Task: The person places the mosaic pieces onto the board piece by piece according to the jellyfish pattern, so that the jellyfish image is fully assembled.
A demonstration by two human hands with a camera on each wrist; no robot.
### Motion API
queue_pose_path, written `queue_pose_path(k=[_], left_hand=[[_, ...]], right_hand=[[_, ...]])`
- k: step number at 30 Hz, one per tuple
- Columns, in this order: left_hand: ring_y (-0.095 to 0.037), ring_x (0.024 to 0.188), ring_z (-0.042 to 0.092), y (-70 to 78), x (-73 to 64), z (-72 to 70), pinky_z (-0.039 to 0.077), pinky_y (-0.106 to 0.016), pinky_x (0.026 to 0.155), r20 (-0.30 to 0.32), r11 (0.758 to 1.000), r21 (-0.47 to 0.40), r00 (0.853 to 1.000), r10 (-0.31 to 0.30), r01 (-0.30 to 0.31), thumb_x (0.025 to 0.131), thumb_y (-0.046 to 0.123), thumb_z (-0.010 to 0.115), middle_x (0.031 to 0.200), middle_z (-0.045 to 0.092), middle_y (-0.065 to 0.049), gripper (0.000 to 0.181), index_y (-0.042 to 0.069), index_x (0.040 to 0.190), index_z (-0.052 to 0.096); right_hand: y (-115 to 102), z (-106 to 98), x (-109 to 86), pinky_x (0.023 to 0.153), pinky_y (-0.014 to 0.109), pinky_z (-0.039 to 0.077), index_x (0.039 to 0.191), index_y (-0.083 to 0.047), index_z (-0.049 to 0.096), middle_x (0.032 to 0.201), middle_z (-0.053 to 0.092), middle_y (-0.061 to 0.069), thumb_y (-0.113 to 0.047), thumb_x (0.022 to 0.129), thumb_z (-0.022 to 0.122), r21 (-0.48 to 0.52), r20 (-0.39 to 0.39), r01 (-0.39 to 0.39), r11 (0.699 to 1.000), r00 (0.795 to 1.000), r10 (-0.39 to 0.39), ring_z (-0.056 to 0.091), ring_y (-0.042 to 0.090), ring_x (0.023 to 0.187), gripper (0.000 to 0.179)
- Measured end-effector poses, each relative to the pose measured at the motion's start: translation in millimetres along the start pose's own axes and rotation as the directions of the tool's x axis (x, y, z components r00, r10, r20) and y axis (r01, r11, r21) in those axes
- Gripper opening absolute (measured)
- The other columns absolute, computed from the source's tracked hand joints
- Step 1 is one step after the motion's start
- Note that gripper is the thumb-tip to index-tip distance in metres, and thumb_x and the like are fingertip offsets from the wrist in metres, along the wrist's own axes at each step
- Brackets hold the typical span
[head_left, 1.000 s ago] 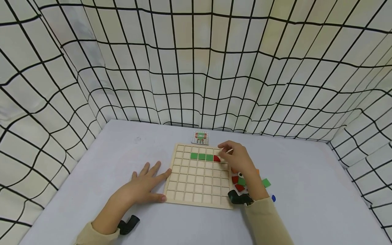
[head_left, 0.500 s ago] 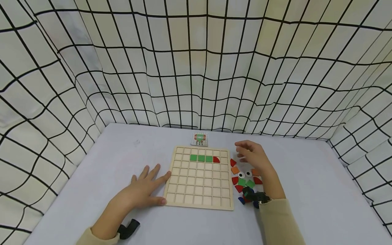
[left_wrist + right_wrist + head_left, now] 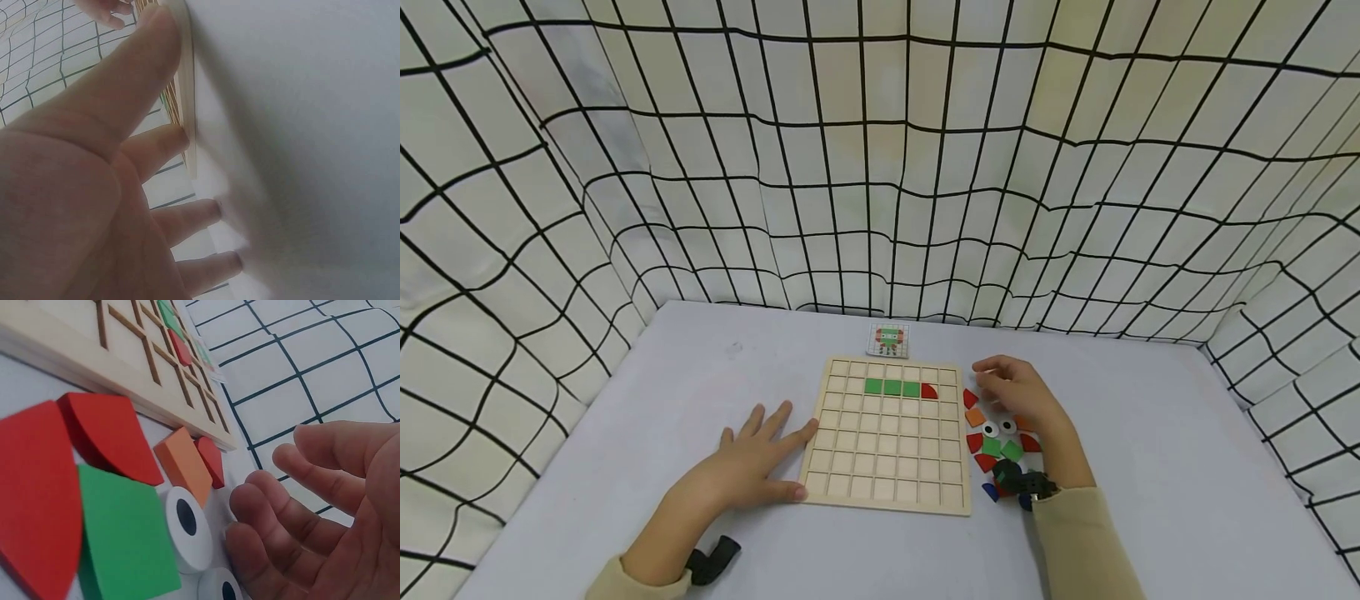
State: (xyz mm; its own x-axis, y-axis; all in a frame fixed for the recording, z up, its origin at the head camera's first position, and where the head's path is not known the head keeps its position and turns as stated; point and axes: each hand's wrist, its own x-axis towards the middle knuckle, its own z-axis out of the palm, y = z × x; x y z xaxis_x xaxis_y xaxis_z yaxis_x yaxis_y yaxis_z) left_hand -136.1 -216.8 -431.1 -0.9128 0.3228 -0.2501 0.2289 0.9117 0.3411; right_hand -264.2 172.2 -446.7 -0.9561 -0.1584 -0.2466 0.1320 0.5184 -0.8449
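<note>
A wooden grid board (image 3: 887,454) lies on the table, with a row of green square tiles (image 3: 892,387) and one red quarter-circle tile (image 3: 928,391) in its upper part. My left hand (image 3: 751,462) is spread flat at the board's left edge, its thumb (image 3: 147,59) and index finger touching the wooden rim. Above the loose pieces to the right of the board, my right hand (image 3: 1018,390) hovers with loosely bent fingers and nothing between them. Closest to it in the right wrist view are white eye discs (image 3: 187,528), an orange piece (image 3: 183,464) and a green square (image 3: 128,534).
A small pattern card (image 3: 889,340) lies behind the board. Red pieces (image 3: 985,462) and a blue piece (image 3: 991,492) are scattered beside the board, partly under my right wrist. A black wire grid (image 3: 880,175) over white cloth stands around the table.
My right hand has left the red quarter-circle tile on the board and moved right, over the loose pieces, its fingers now dipping slightly lower. The left hand stays at the board's edge.
</note>
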Motion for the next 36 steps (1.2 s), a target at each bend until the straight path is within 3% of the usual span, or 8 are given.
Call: queue_pose_path(k=[10, 19, 28, 36], left_hand=[[-0.059, 0.145, 0.012, -1.4, 0.4, 1.9, 0.016, -0.085, 0.098, -0.004, 1.000, -0.003, 1.000, 0.002, -0.002, 0.077, 0.059, 0.075, 0.162, 0.022, -0.025, 0.091, 0.024, 0.154, 0.040], [-0.059, 0.145, 0.012, -1.5, -0.1, 1.5, 0.015, -0.085, 0.098, -0.003, 1.000, -0.010, 1.000, -0.001, 0.001, 0.078, 0.058, 0.075, 0.163, 0.021, -0.024, 0.091, 0.024, 0.154, 0.040], [-0.058, 0.146, 0.011, -2.8, 0.5, 3.7, 0.016, -0.085, 0.099, -0.004, 1.000, -0.002, 1.000, -0.007, 0.007, 0.078, 0.060, 0.074, 0.163, 0.020, -0.023, 0.091, 0.025, 0.154, 0.040], [-0.059, 0.145, 0.012, -2.3, 0.1, 2.8, 0.017, -0.085, 0.098, -0.008, 1.000, 0.010, 1.000, 0.003, -0.003, 0.079, 0.059, 0.073, 0.163, 0.020, -0.024, 0.090, 0.024, 0.155, 0.039]], right_hand=[[-2, 7, -3.0, 0.078, 0.034, 0.053, 0.125, -0.013, 0.065, 0.113, 0.064, 0.011, -0.027, 0.099, 0.061, -0.137, 0.002, 0.008, 0.991, 1.000, -0.008, 0.061, 0.025, 0.096, 0.030], [-5, 13, -1.0, 0.068, 0.032, 0.048, 0.121, -0.014, 0.069, 0.105, 0.068, 0.006, -0.027, 0.093, 0.067, -0.298, -0.003, 0.050, 0.953, 0.999, -0.054, 0.058, 0.022, 0.088, 0.031], [-5, 18, 1.2, 0.062, 0.030, 0.047, 0.117, -0.014, 0.071, 0.099, 0.063, 0.006, -0.027, 0.088, 0.074, -0.311, -0.015, 0.031, 0.950, 0.999, -0.038, 0.056, 0.021, 0.081, 0.032], [-4, 19, 2.1, 0.071, 0.033, 0.049, 0.115, -0.014, 0.072, 0.102, 0.063, 0.005, -0.027, 0.088, 0.075, -0.320, -0.027, 0.002, 0.947, 1.000, -0.011, 0.056, 0.022, 0.090, 0.030]])
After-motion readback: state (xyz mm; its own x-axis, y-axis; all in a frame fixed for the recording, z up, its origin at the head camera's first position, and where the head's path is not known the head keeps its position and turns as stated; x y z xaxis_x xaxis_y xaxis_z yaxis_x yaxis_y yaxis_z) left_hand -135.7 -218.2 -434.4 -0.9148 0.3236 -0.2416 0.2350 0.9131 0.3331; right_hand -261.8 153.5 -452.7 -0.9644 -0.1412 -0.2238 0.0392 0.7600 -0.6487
